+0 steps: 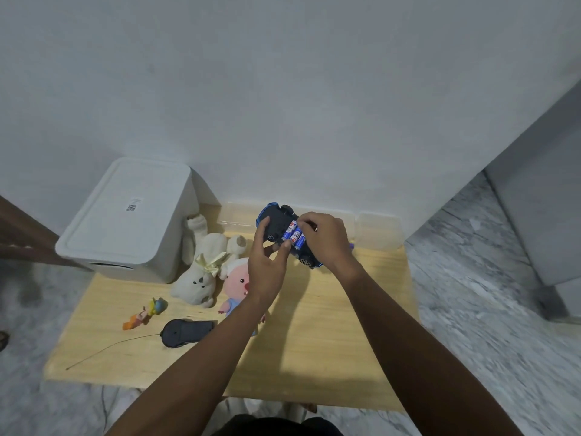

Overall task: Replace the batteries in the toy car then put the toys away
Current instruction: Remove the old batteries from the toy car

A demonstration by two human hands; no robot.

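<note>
Above the far edge of the wooden desk (330, 341) our left hand (267, 269) clasps the upturned toy car (279, 225) while our right hand (327, 240) pinches the batteries (294, 236) in its bay; a slip could drop them onto the floor

On the table (314, 357), a lidded bin (125, 225) stands at the far left corner, against the wall. Just right of it lies a plush rabbit (204, 272), touching a plush pig (239, 287) on its right. Nearer the front edge, left of the pig, lie a small figurine (146, 313) and — just before it — a remote control (185, 332). A clear box (377, 231) sits along the back edge. In front of that box, both hands — left hand (267, 269), right hand (327, 240) — hold the toy car (276, 225) above the table, underside up, batteries (294, 236) in it.
</note>
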